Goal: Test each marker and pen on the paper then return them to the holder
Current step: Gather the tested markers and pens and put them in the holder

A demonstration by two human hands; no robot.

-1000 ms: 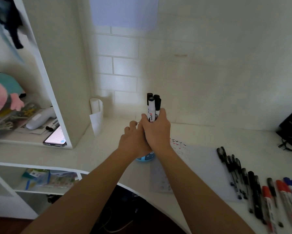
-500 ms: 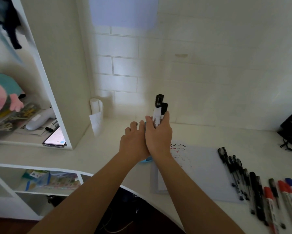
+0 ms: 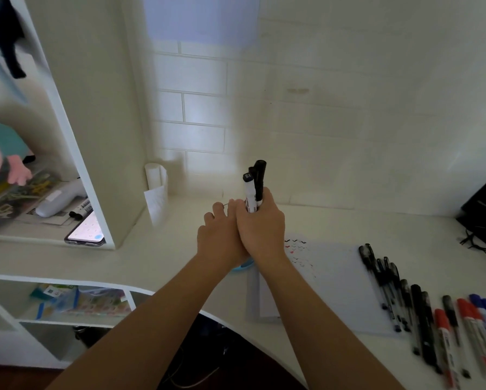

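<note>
- Right hand point(image 3: 260, 226) clenched round a bunch of black-capped markers point(image 3: 254, 187), held upright just past the paper's point(image 3: 334, 282) far left corner.
- Left hand point(image 3: 218, 235) curled round the holder point(image 3: 243, 267); only its blue base shows.
- Test squiggles point(image 3: 295, 244) on the paper: some testing done.
- Row of pens point(image 3: 422, 319) lying right of the paper: most of the return probably left.

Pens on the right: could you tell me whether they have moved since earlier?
No; the pens still lie in the same row right of the paper.

White brick wall point(image 3: 202, 108), white desk point(image 3: 377, 229) (curved edge), shelf unit point(image 3: 95, 122) left.
</note>
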